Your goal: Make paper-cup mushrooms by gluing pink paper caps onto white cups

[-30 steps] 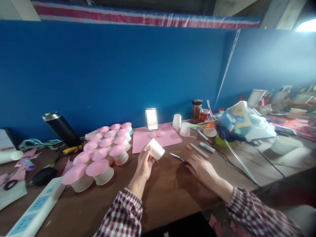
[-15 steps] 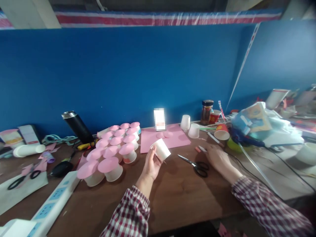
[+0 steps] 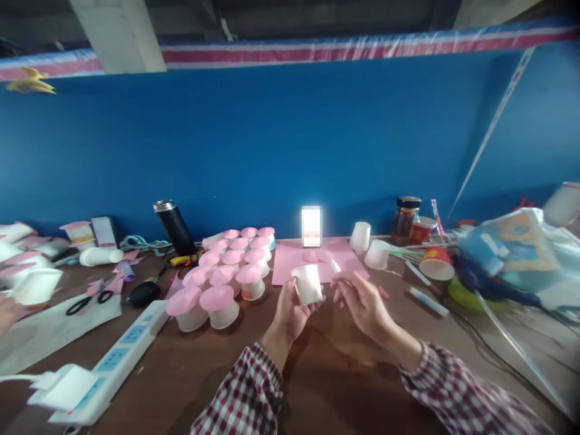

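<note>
At mid-desk (image 3: pixel 326 380): R hand (image 3: pixel 362 300) is now up just beside white cup (image 3: pixel 309 286); 0.5 s ago it was out R, low over the loose stuff.
White cup: off the desk in L hand (image 3: pixel 290 314), in front of pink sheet (image 3: pixel 283 266); slight tilt, nearer upright vs 0.5 s ago.
L hand fingers: clamped round cup's side & underside, same hold as before.
White tool (image 3: pixel 336 266): slim, pen-like, in R hand; tip up & a bit L, near cup but apart. Body mostly hidden, can't tell exact type.
R hand fingers: together, pinched on the tool.
Upshot: tool pick-up looks done; both hands now occupied, cup & tool close together.
Pink discs (image 3: pixel 311 256): on the sheet, behind cup, no hand on them.
Pink-topped cups (image 3: pixel 222 275): in rows to L, unchanged.
White tube (image 3: pixel 428 301): on desk to R, untouched.
View: swung L; co-worker's hand (image 3: pixel 6 314) now shows at L edge, too blurred to read its grip.
</note>
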### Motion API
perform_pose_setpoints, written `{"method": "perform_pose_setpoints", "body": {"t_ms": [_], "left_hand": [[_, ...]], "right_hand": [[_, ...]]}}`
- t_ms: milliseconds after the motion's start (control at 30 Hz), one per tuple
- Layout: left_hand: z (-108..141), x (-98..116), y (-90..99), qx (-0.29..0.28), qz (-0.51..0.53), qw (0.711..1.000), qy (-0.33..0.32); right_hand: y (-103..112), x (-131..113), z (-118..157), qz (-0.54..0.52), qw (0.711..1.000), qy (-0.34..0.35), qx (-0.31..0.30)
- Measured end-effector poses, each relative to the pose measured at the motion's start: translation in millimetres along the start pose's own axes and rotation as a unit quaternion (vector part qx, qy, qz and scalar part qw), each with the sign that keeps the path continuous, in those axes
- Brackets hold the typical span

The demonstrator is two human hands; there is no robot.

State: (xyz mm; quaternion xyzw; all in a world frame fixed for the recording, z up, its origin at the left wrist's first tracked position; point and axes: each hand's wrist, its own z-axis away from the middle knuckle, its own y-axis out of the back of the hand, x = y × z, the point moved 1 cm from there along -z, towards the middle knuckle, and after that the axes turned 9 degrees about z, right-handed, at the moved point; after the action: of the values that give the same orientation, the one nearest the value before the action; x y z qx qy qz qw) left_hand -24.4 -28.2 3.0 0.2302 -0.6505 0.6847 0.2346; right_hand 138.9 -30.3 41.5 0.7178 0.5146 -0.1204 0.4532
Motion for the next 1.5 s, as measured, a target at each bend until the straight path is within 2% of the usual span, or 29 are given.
{"method": "perform_pose_setpoints", "body": {"t_ms": [100,300,500,700,767,900,967,1233,1333,1500], "left_hand": [[0.1,1.7,-1.3,-0.039,0.067,0.996,0.033],[-2.4,0.2,-2.1,-0.031,0.126,0.986,0.1],[-1.0,-5.4,-3.5,-0.034,0.09,0.99,0.104],[0.3,-6.8,-4.4,0.018,0.075,0.992,0.096],[0.1,-5.8,-5.4,0.023,0.082,0.994,0.069],[-1.1,-3.7,-6.8,0.025,0.111,0.993,0.018],[-2.1,-4.4,-6.0,0.015,0.109,0.994,0.009],[-0.9,-7.6,-1.8,-0.031,0.045,0.998,-0.03],[0.2,-8.8,-2.1,-0.047,0.008,0.999,-0.023],[-0.2,-14.0,-2.1,-0.045,-0.066,0.997,-0.019]], "right_hand": [[-14.8,1.8,7.9,-0.048,0.998,0.032,0.023],[-28.1,13.9,23.7,-0.063,0.995,0.064,0.044],[-27.8,4.6,27.4,-0.014,0.995,0.09,0.052],[-21.8,-9.1,30.3,0.018,0.99,0.136,0.041],[-20.4,-12.1,30.5,0.021,0.992,0.115,0.045],[-22.7,-9.6,29.7,0.006,0.995,-0.013,0.097],[-26.5,-6.1,28.6,-0.019,0.993,-0.045,0.108],[-31.5,2.3,22.9,-0.072,0.982,-0.047,0.166],[-29.8,8.2,21.0,-0.072,0.979,-0.061,0.182],[-27.4,18.7,17.7,-0.098,0.974,-0.093,0.18]]}}
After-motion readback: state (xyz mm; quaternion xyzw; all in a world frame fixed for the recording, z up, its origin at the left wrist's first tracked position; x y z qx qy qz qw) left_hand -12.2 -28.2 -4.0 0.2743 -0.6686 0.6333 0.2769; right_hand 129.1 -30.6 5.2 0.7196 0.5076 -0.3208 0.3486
